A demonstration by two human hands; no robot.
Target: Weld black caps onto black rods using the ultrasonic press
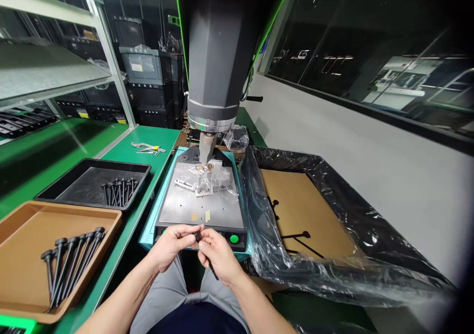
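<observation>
Both my hands are in front of the press, above my lap, and share a long black bolt-like rod [214, 271]. My left hand [172, 245] pinches its head end between thumb and fingertips. My right hand [219, 256] wraps round its shaft, and the lower tip sticks out beneath the palm. Fingers hide much of the rod. Just beyond them is the press's metal base plate [188, 206], where a fixture wrapped in clear plastic [212, 182] sits under the press head [213, 72]. A green button [234, 238] lies close to my right hand.
On the left, a brown tray [22, 225] and a black tray [87, 168] hold several black rods with round heads. Pliers and hex keys [148, 148] lie behind them. At right, a plastic-lined bin [322, 176] has cardboard [307, 201] and several rods inside.
</observation>
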